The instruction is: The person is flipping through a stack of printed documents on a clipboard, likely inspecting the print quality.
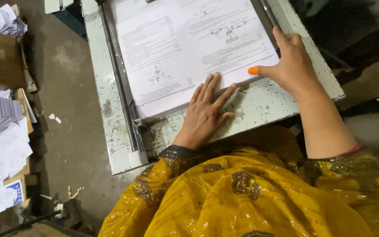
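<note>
While both hands squared the printed paper stack [185, 48] on the worn tabletop [268, 103], alignment was under way.
Left hand [207, 109] lay flat, fingers apart, at 6 o'clock; right hand [292, 66], open with an orange thumb cot [253, 70], pressed the 3 o'clock corner; next seemingly called for even edges.

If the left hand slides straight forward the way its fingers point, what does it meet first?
The left hand already lies with its fingertips on the near edge of the printed paper stack. Going on up and to the right, it would probably slide across the top sheet; nothing else shows in that line.
</note>
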